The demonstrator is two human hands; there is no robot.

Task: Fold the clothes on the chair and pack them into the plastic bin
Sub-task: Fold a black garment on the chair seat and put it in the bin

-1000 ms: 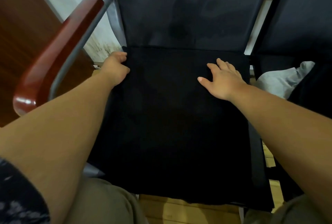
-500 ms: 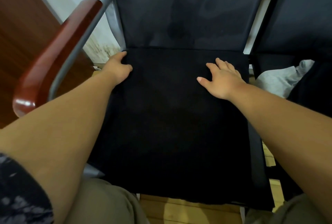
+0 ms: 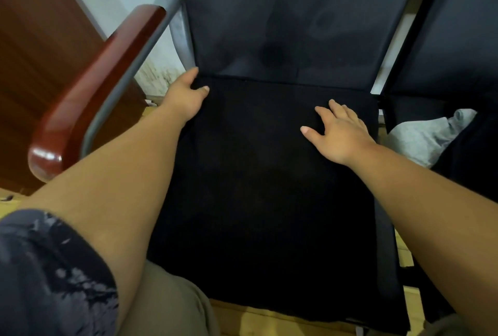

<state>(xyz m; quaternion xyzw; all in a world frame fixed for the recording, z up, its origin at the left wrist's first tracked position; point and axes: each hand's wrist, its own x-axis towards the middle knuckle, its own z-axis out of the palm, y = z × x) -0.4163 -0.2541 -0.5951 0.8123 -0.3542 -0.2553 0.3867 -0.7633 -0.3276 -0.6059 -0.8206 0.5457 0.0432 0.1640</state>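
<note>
A black garment [image 3: 256, 187] lay spread flat over the chair [image 3: 296, 25] seat. Both arms reached across it. The left hand [image 3: 186, 95] lay at its far-left corner, fingers [image 3: 192, 74] straightened where they had curled a second before. The right hand [image 3: 336, 133] pressed flat, fingers [image 3: 322, 112] apart, unmoved.

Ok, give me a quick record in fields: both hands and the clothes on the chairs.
left hand: at the far-left corner of the black garment; grip unclear
right hand: flat on the black garment near its far-right corner, fingers straight
black garment: spread over the seat of the chair
grey garment: crumpled on the next chair, to the right
</note>
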